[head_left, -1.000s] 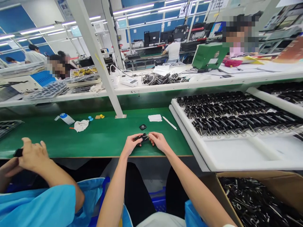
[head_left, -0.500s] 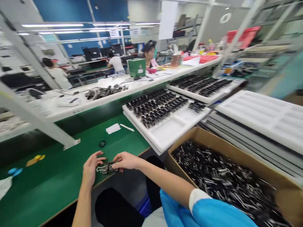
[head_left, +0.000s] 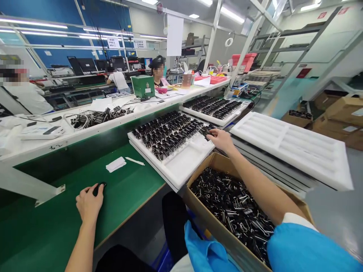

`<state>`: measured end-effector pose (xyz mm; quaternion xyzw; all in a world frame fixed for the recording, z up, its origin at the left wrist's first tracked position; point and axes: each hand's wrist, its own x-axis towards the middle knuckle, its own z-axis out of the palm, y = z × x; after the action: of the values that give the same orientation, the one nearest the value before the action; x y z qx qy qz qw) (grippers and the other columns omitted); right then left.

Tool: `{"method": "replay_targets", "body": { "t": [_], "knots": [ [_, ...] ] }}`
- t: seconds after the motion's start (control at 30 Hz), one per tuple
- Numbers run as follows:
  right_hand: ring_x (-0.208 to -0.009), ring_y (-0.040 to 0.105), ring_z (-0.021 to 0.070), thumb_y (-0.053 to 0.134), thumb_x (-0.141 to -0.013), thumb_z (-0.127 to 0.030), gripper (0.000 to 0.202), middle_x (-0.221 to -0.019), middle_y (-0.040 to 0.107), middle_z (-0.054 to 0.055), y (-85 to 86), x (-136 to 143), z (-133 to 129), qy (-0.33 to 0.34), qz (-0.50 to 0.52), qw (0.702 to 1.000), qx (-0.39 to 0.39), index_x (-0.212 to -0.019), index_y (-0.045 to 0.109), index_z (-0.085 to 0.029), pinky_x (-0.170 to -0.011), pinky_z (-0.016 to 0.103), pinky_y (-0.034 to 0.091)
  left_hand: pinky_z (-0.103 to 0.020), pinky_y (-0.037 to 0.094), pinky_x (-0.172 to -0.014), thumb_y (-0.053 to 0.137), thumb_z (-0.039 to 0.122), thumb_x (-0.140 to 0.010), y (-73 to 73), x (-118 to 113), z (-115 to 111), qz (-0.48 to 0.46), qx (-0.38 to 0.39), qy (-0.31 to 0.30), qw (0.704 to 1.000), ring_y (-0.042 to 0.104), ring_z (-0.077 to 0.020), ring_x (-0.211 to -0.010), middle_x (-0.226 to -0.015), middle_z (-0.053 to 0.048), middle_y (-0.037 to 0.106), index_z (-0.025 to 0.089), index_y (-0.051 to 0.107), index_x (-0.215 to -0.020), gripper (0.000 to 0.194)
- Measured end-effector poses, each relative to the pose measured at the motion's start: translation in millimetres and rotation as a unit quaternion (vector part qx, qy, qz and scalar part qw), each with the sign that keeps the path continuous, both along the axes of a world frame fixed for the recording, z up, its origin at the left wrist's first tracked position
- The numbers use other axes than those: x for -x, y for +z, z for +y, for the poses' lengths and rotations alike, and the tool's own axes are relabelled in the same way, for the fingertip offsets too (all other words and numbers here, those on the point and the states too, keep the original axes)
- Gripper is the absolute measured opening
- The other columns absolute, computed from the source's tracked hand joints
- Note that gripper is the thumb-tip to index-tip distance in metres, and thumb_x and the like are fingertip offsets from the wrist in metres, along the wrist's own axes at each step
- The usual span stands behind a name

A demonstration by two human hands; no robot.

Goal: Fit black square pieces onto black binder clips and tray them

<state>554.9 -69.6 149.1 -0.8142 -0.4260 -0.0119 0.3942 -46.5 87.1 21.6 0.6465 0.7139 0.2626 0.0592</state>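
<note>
On the green tabletop, my left hand point(head_left: 90, 200) has its fingers closed around a small black round item point(head_left: 100, 187). My right hand point(head_left: 221, 139) reaches over the right part of a white foam tray point(head_left: 184, 166), its fingers pinching a black binder clip point(head_left: 206, 132). Rows of black clips point(head_left: 167, 132) fill much of that tray, and its front section shows bare foam. Below my right forearm, a cardboard box point(head_left: 195, 192) holds a heap of loose black clips with silver handles point(head_left: 227, 204).
White papers point(head_left: 115, 164) and a white stick point(head_left: 135, 161) lie left of the tray. Behind it is a second clip-filled tray point(head_left: 227, 120). Stacked white foam trays point(head_left: 286, 136) stand at the right. A person point(head_left: 159, 71) sits beyond the raised shelf point(head_left: 113, 126).
My right hand has moved from beside my left hand to the foam tray with a clip. My left hand has taken hold of the black round item. The view has turned right.
</note>
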Motion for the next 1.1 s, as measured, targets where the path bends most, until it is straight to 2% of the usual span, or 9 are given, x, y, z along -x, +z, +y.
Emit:
{"method": "replay_targets", "body": {
  "t": [0.13, 0.4, 0.57, 0.67, 0.73, 0.8, 0.93, 1.0, 1.1],
  "knots": [
    [-0.106, 0.067, 0.0313, 0.065, -0.089, -0.024, 0.031, -0.11, 0.074, 0.012, -17.1, -46, 18, -0.029, -0.109, 0.99, 0.084, -0.115, 0.076, -0.013, -0.092, 0.037, 0.052, -0.055, 0.042, -0.104, 0.054, 0.058, -0.086, -6.5, 7, 0, -0.026, -0.013, -0.024, 0.999, 0.052, -0.043, -0.12, -0.119, -0.019, 0.065, 0.017, 0.076, -0.112, 0.053],
    [-0.109, 0.064, 0.0339, 0.064, -0.095, -0.028, 0.032, -0.109, 0.073, 0.015, -26.5, -58, 42, -0.036, -0.17, 0.966, 0.191, -0.122, 0.074, -0.014, -0.087, 0.038, 0.051, -0.038, 0.057, -0.079, 0.08, 0.05, -0.063, -4.6, 12, -7, -0.316, -0.061, 0.028, 0.946, 0.069, -0.0234, -0.083, -0.099, -0.007, 0.072, 0.019, 0.068, -0.119, 0.066],
    [-0.106, 0.063, 0.0311, 0.063, -0.095, -0.028, 0.034, -0.115, 0.069, 0.015, -33.8, -53, 17, -0.039, -0.2, 0.978, 0.035, -0.126, 0.067, -0.014, -0.092, 0.038, 0.05, -0.031, 0.057, -0.061, 0.087, 0.046, -0.055, -2.9, 19, -28, -0.444, -0.084, 0.009, 0.892, 0.07, -0.0207, -0.071, -0.095, -0.007, 0.071, 0.013, 0.07, -0.105, 0.062],
    [-0.098, 0.063, 0.0285, 0.052, -0.102, -0.034, 0.036, -0.115, 0.065, 0.016, -63.8, -56, -28, -0.119, -0.19, 0.966, -0.128, -0.13, 0.059, -0.012, -0.089, 0.039, 0.049, -0.031, 0.059, -0.063, 0.09, 0.041, -0.054, -7.0, 26, -53, -0.442, -0.074, -0.016, 0.894, 0.071, -0.02, -0.072, -0.095, -0.006, 0.073, 0.014, 0.072, -0.103, 0.059],
    [-0.09, 0.062, 0.0281, 0.039, -0.107, -0.035, 0.038, -0.108, 0.064, 0.017, -97.6, -55, -63, -0.201, -0.149, 0.956, -0.151, -0.128, 0.057, -0.009, -0.085, 0.04, 0.049, -0.031, 0.061, -0.068, 0.091, 0.038, -0.055, -9.3, 29, -67, -0.435, -0.056, -0.036, 0.898, 0.072, -0.0202, -0.075, -0.096, -0.006, 0.074, 0.015, 0.073, -0.104, 0.057],
    [-0.09, 0.063, 0.0284, 0.034, -0.108, -0.032, 0.038, -0.105, 0.065, 0.017, -137.8, -45, -94, -0.214, -0.08, 0.973, -0.037, -0.124, 0.058, -0.008, -0.084, 0.04, 0.049, -0.034, 0.062, -0.074, 0.092, 0.038, -0.056, -10.5, 29, -77, -0.428, -0.042, -0.044, 0.902, 0.073, -0.0213, -0.078, -0.096, -0.005, 0.075, 0.016, 0.074, -0.104, 0.056],
    [-0.094, 0.065, 0.0269, 0.058, -0.099, -0.028, 0.021, -0.101, 0.07, 0.012, -210.5, -7, -115, -0.061, 0.03, 0.967, 0.247, -0.112, 0.066, -0.014, -0.084, 0.033, 0.049, -0.043, 0.062, -0.089, 0.091, 0.04, -0.056, -9.7, 27, -83, -0.405, -0.044, -0.028, 0.913, 0.071, -0.0209, -0.077, -0.093, -0.005, 0.075, 0.016, 0.075, -0.103, 0.056],
    [-0.097, 0.065, 0.0271, 0.063, -0.096, -0.024, 0.02, -0.104, 0.07, 0.013, -229.2, 11, -104, -0.032, 0.032, 0.961, 0.273, -0.113, 0.067, -0.013, -0.085, 0.032, 0.049, -0.046, 0.062, -0.091, 0.091, 0.041, -0.055, -8.6, 26, -84, -0.399, -0.044, -0.029, 0.915, 0.069, -0.02, -0.074, -0.092, -0.005, 0.074, 0.015, 0.074, -0.102, 0.056],
    [-0.111, 0.062, 0.0303, 0.062, -0.099, -0.021, 0.028, -0.119, 0.065, 0.021, -225.7, 25, -83, -0.016, 0.019, 0.953, 0.301, -0.123, 0.064, -0.008, -0.093, 0.035, 0.048, -0.043, 0.064, -0.085, 0.091, 0.041, -0.056, -8.1, 27, -84, -0.406, -0.044, -0.035, 0.912, 0.069, -0.0189, -0.071, -0.092, -0.005, 0.074, 0.014, 0.073, -0.102, 0.057]
  ]
}}
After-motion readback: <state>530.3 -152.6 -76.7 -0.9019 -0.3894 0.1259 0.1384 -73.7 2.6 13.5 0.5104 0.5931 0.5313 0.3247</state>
